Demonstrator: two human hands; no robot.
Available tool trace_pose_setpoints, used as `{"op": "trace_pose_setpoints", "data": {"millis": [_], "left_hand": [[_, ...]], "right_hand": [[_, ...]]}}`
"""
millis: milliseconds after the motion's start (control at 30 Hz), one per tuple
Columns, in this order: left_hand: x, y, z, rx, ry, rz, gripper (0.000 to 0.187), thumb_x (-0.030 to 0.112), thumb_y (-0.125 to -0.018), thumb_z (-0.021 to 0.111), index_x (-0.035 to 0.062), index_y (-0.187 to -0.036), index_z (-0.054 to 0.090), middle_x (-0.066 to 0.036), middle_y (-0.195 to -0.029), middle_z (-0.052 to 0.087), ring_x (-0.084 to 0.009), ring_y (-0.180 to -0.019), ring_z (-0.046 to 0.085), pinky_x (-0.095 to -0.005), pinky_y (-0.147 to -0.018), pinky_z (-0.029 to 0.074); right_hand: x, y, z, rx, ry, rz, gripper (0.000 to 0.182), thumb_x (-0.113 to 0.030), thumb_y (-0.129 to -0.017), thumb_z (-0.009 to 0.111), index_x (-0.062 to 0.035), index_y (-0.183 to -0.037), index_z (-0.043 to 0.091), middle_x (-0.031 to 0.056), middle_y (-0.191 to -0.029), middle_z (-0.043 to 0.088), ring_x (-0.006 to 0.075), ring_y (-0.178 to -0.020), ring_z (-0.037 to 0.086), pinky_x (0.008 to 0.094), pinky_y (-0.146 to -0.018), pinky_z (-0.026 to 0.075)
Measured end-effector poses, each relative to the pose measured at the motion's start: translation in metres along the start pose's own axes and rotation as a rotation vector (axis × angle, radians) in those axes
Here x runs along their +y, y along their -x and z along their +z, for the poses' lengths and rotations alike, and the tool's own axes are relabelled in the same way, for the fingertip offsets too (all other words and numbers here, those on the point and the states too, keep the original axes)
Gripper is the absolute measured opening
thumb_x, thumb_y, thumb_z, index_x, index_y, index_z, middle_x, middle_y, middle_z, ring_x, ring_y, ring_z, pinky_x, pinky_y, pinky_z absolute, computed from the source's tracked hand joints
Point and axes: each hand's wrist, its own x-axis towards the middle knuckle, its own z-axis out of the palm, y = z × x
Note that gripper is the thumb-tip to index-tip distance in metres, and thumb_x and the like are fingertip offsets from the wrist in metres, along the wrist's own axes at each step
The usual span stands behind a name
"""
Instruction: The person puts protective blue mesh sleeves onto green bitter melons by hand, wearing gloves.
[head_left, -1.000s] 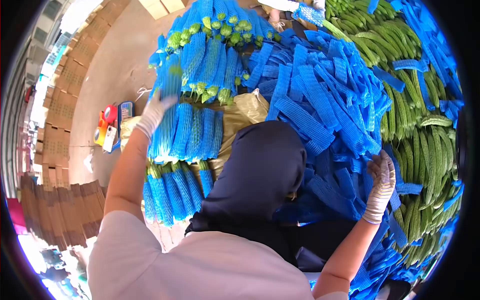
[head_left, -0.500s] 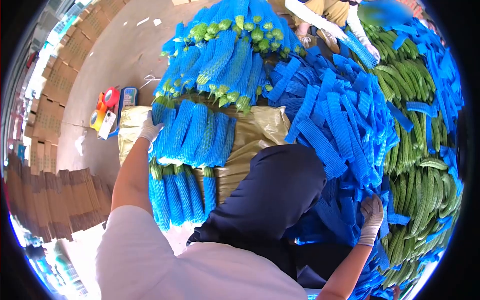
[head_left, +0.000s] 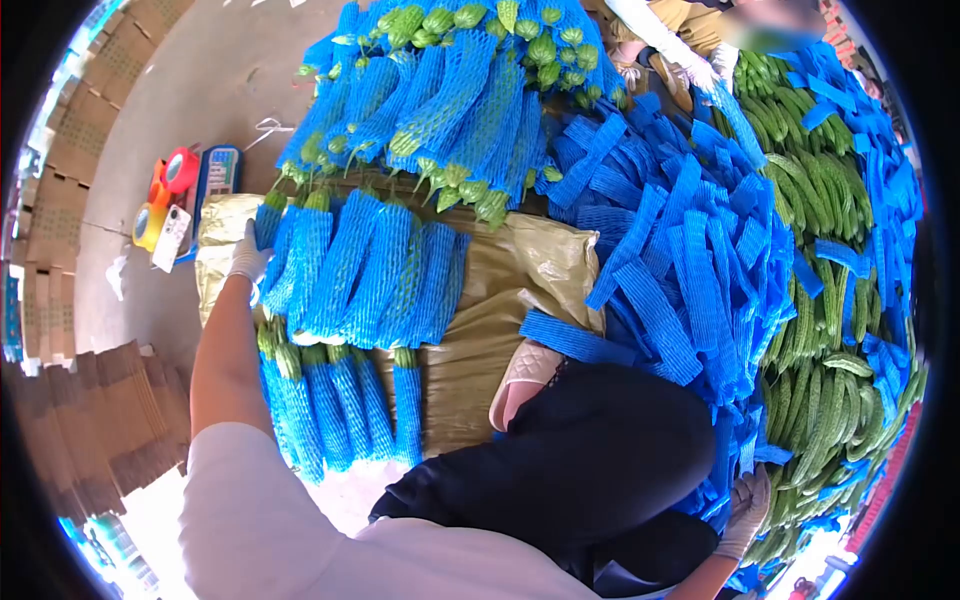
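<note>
My left hand [head_left: 249, 262], in a pale glove, is closed round a blue-netted gourd [head_left: 268, 222] at the left end of a row of netted gourds [head_left: 350, 265]. The row lies on a gold plastic sheet [head_left: 470, 370], with a second row [head_left: 340, 405] nearer me. My right hand [head_left: 747, 508], also gloved, is at the near right edge of a heap of blue foam net sleeves [head_left: 690, 270]. Its fingers are partly bent against the sleeves; whether it grips one is unclear. Bare green gourds [head_left: 820, 400] lie beside it on the right.
More netted gourds [head_left: 450, 100] are piled ahead. Tape rolls [head_left: 180, 170], a phone [head_left: 171, 238] and a blue scale [head_left: 219, 172] stand on the floor at left, near cardboard boxes [head_left: 60, 210]. Flattened cardboard [head_left: 100, 430] lies nearer. A co-worker's gloved hand [head_left: 700, 72] holds a blue sleeve.
My left hand has moved left with a netted gourd. My right hand has shifted down slightly. The view has shifted, and my foot now shows. The co-worker's sleeve hangs at a different place.
</note>
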Motion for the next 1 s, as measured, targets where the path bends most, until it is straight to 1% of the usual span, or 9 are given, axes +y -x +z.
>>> {"op": "trace_pose_setpoints", "data": {"millis": [200, 233, 300, 467, 500, 767, 833, 900, 1000], "left_hand": [[-0.077, -0.058, 0.113, -0.134, 0.108, -0.121, 0.071, 0.043, -0.090, 0.049, 0.0210, -0.149, 0.016, -0.030, -0.141, 0.032, -0.0482, -0.131, 0.031, -0.0500, -0.107, 0.032], [-0.074, -0.059, 0.120, -0.418, -0.606, 0.246, 0.060, 0.037, -0.093, 0.043, 0.0186, -0.147, 0.023, -0.028, -0.143, 0.030, -0.0463, -0.133, 0.029, -0.0504, -0.109, 0.028], [-0.090, -0.052, 0.139, -0.124, -0.241, 0.083, 0.047, 0.027, -0.094, 0.039, 0.0141, -0.139, 0.036, -0.027, -0.141, 0.034, -0.0437, -0.132, 0.032, -0.0512, -0.109, 0.028], [-0.110, -0.092, 0.140, 0.145, -0.329, 0.402, 0.041, 0.018, -0.093, 0.042, 0.0094, -0.133, 0.047, -0.027, -0.136, 0.041, -0.0423, -0.128, 0.036, -0.0529, -0.107, 0.026], [-0.070, -0.086, 0.128, 0.286, 0.138, 0.178, 0.044, 0.025, -0.096, 0.043, 0.0080, -0.136, 0.044, -0.026, -0.138, 0.039, -0.0400, -0.128, 0.035, -0.0483, -0.108, 0.027], [0.186, 0.071, -0.012, 0.266, 0.593, 0.612, 0.043, 0.018, -0.096, 0.046, 0.0030, -0.136, 0.042, -0.019, -0.138, 0.041, -0.0335, -0.129, 0.038, -0.0392, -0.109, 0.028], [0.222, 0.113, -0.038, 0.238, 0.487, 0.770, 0.042, 0.015, -0.095, 0.046, 0.0025, -0.135, 0.042, -0.019, -0.139, 0.041, -0.0327, -0.129, 0.038, -0.0388, -0.109, 0.027], [0.248, 0.141, -0.064, 0.218, 0.359, 0.927, 0.042, 0.013, -0.095, 0.046, 0.0019, -0.135, 0.043, -0.018, -0.140, 0.040, -0.0319, -0.130, 0.038, -0.0384, -0.110, 0.026], [0.269, 0.164, -0.084, 0.064, 0.409, 1.062, 0.042, 0.014, -0.096, 0.046, 0.0034, -0.136, 0.042, -0.017, -0.135, 0.047, -0.0299, -0.126, 0.044, -0.0385, -0.108, 0.030]], "right_hand": [[-0.015, 0.012, 0.006, 0.167, 0.169, 0.024, 0.059, -0.036, -0.086, 0.066, -0.0050, -0.132, 0.046, 0.0057, -0.098, 0.065, 0.0111, -0.073, 0.060, 0.0199, -0.059, 0.046], [-0.018, 0.014, 0.012, 0.178, 0.192, 0.006, 0.058, -0.036, -0.086, 0.065, -0.0054, -0.131, 0.047, 0.0062, -0.099, 0.065, 0.0115, -0.074, 0.061, 0.0203, -0.060, 0.047], [-0.023, 0.003, 0.013, 0.142, 0.252, 0.094, 0.055, -0.033, -0.085, 0.064, -0.0041, -0.129, 0.049, 0.0067, -0.100, 0.064, 0.0115, -0.072, 0.062, 0.0191, -0.058, 0.047], [-0.036, 0.002, 0.110, -0.027, 0.350, 0.015, 0.044, -0.020, -0.091, 0.057, 0.0051, -0.125, 0.049, 0.0143, -0.102, 0.064, 0.0180, -0.080, 0.065, 0.0260, -0.072, 0.053], [-0.036, -0.005, 0.134, -0.068, 0.380, 0.088, 0.043, -0.020, -0.092, 0.056, 0.0038, -0.127, 0.049, 0.0142, -0.108, 0.063, 0.0173, -0.087, 0.065, 0.0267, -0.076, 0.052], [0.050, -0.072, 0.252, -0.006, 1.510, -0.838, 0.069, -0.026, -0.073, 0.072, -0.0118, -0.134, 0.044, 0.0170, -0.114, 0.061, 0.0312, -0.110, 0.057, 0.0398, -0.103, 0.038], [0.055, -0.084, 0.257, -0.198, 1.712, -0.452, 0.061, -0.026, -0.073, 0.072, -0.0116, -0.129, 0.051, 0.0137, -0.101, 0.065, 0.0296, -0.104, 0.061, 0.0407, -0.102, 0.038], [0.039, -0.083, 0.255, -0.270, 1.638, -0.371, 0.050, -0.024, -0.076, 0.072, -0.0073, -0.121, 0.058, 0.0119, -0.094, 0.067, 0.0237, -0.095, 0.064, 0.0373, -0.097, 0.042], [0.003, -0.064, 0.233, -0.370, 0.167, -0.075, 0.044, -0.030, -0.087, 0.067, 0.0015, -0.117, 0.059, 0.0100, -0.097, 0.066, 0.0113, -0.092, 0.057, 0.0280, -0.086, 0.045]]}}
